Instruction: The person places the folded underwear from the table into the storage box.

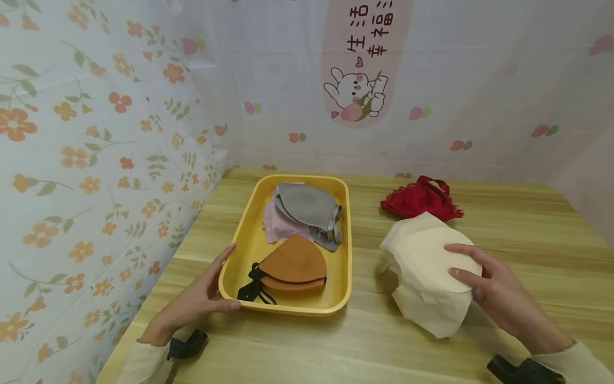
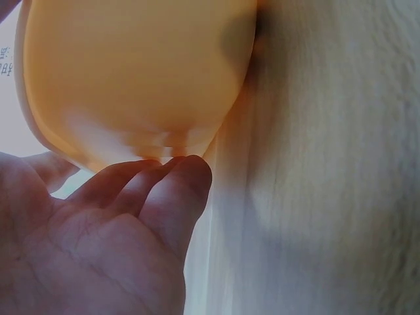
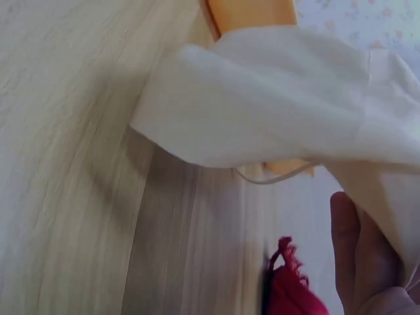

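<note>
My left hand [image 1: 201, 290] holds the near left corner of a yellow tray [image 1: 348, 266], thumb along its front side and fingers on its left side. In the left wrist view the fingertips touch the tray's outer wall [image 2: 138, 79]. Inside the tray, a folded brown bra [image 1: 295, 261] with black straps lies in front of a grey bra [image 1: 307, 205] and a pale pink cloth [image 1: 280, 224]. Right of the tray, my right hand [image 1: 499, 288] grips a cream bra [image 1: 427, 266] with a smooth rounded cup, held above the table. A thin strap [image 3: 275, 178] hangs from it in the right wrist view.
A red lace bra [image 1: 419, 201] lies on the wooden table [image 1: 374, 341] behind the cream one. Patterned cloth hangings [image 1: 268, 106] stand along the back and left of the table.
</note>
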Action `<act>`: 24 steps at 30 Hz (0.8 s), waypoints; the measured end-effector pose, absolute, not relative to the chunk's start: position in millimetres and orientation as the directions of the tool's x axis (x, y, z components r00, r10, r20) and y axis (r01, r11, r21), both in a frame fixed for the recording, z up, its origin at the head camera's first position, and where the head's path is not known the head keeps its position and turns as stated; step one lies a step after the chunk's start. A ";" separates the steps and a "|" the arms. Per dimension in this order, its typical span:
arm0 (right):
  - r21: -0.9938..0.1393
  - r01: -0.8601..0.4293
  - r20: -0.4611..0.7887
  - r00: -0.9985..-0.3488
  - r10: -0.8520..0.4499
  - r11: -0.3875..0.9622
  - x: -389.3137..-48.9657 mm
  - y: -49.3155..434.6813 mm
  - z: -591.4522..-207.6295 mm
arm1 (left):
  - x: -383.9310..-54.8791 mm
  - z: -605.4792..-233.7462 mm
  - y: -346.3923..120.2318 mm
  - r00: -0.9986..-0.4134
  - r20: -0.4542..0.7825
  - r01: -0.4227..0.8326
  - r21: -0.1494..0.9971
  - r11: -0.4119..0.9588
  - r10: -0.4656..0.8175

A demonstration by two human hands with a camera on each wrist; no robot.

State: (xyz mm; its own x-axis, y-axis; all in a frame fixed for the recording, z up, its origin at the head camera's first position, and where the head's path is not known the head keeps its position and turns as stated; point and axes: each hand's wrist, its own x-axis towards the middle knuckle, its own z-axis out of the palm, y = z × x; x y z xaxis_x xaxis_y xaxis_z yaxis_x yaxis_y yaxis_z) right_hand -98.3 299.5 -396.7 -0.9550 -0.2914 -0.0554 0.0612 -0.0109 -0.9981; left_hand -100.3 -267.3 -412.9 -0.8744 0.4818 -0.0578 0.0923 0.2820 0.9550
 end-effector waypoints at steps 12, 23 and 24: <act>-1.000 -0.003 0.002 -0.973 -0.232 0.007 -102.6 264.4 -383.6 | -101.5 -414.1 -267.4 -0.876 -0.074 0.067 0.960 0.273 0.476; -0.996 -0.066 0.048 -0.970 -0.240 0.067 -109.0 241.9 -370.9 | -100.1 -414.2 -267.4 -0.868 -0.053 0.096 0.958 0.271 0.494; -0.995 -0.071 0.051 -0.969 -0.242 0.075 -109.5 240.4 -369.6 | -100.1 -413.7 -267.5 -0.869 -0.052 0.099 0.957 0.275 0.493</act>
State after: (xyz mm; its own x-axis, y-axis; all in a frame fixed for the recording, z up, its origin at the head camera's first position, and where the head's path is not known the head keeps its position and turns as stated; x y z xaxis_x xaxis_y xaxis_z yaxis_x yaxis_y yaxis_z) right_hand -109.5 240.4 -369.6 -0.9690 -0.2419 0.0509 -0.0711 0.0753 -0.9946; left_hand -100.1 -267.5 -413.7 -0.8685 0.4930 -0.0519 0.0987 0.2745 0.9565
